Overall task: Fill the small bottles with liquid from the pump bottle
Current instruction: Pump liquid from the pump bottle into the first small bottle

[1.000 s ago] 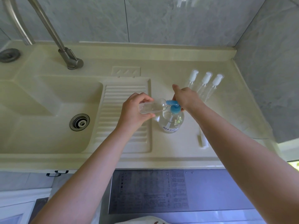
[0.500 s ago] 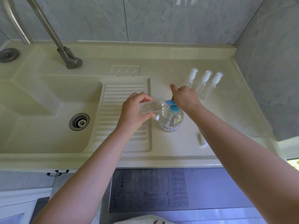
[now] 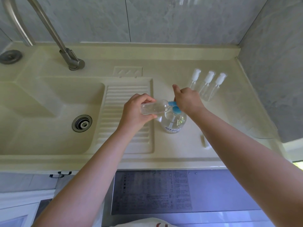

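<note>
A clear pump bottle with a blue pump head stands on the counter right of the ribbed drainboard. My left hand grips a small clear bottle held sideways, its mouth at the blue nozzle. My right hand rests on top of the pump head with its fingers curled over it and the thumb sticking out toward the wall. Three small capped bottles stand in a row behind my right hand.
A sink basin with a metal drain lies to the left, and a metal tap rises behind it. A small white cap lies on the counter under my right forearm. Tiled walls close the back and right.
Both hands and the bottles stay almost in place; my right hand has shifted slightly on the pump head.
</note>
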